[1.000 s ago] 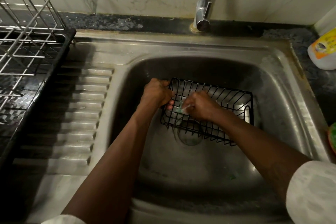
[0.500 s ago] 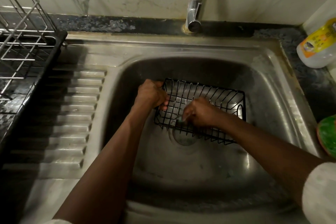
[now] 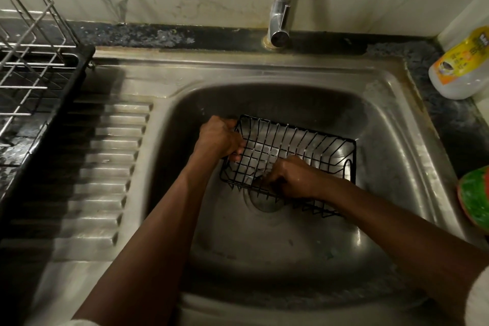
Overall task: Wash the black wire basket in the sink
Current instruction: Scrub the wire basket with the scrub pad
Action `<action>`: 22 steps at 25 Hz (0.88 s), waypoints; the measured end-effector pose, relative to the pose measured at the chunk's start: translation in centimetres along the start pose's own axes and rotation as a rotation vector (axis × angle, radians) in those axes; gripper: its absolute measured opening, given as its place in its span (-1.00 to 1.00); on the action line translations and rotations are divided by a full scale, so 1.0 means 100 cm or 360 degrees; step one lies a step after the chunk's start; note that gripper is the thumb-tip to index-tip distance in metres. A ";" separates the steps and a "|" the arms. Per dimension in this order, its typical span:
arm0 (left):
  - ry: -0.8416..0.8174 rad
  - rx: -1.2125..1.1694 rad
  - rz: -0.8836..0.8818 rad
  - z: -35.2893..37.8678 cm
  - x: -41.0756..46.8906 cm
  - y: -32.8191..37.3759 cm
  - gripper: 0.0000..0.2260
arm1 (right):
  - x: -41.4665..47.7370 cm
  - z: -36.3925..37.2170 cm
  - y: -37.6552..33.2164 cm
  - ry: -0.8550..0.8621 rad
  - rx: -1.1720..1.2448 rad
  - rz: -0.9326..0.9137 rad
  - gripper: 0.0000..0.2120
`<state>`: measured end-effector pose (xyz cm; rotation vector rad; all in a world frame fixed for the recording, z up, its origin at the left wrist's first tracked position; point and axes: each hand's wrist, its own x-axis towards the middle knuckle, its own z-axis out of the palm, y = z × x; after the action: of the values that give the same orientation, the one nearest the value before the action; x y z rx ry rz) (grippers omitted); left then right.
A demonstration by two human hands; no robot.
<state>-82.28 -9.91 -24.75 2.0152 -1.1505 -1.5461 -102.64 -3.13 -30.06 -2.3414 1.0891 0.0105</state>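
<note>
The black wire basket [image 3: 304,148] sits tilted inside the steel sink [image 3: 391,156], above the drain. My left hand [image 3: 219,137] grips the basket's left rim, fingers curled through the wires. My right hand [image 3: 291,180] is inside the basket near its front edge, fingers curled down against the wire floor. Whatever it holds is hidden under the fingers. No water runs from the chrome tap [image 3: 280,21].
A ribbed draining board [image 3: 105,167] lies left of the bowl, with a wire dish rack on a black tray [image 3: 34,82] at far left. A dish-soap bottle [image 3: 463,66] lies at the back right, and a green scrubber dish [image 3: 476,196] is at the right edge.
My right hand has slid from the basket's middle toward its front edge. The small green-white scrubber seen in its fingers earlier no longer shows. The left hand keeps its grip.
</note>
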 end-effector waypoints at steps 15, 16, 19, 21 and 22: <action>0.0068 -0.0034 0.0015 0.003 0.003 -0.003 -0.81 | 0.009 -0.025 0.025 0.0704 0.0344 0.0555 -0.94; 0.0067 -0.0033 0.0004 0.003 0.003 -0.002 -0.79 | 0.008 -0.026 0.030 0.0705 0.0364 0.0620 -0.89; 0.0074 -0.0025 0.0003 0.003 0.003 -0.001 -0.85 | 0.007 -0.017 0.021 0.0469 0.0249 0.0378 -0.95; 0.0050 0.0039 0.0011 0.000 0.003 0.000 -0.72 | 0.004 -0.007 0.009 0.0251 0.0194 0.0153 -0.88; 0.0025 0.0096 0.0020 0.000 0.001 0.002 -0.69 | 0.002 -0.004 0.005 0.0151 0.0180 0.0113 -0.84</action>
<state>-82.34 -10.11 -24.63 2.0510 -1.2153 -1.5038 -102.91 -3.75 -30.00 -2.2214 1.1867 -0.1339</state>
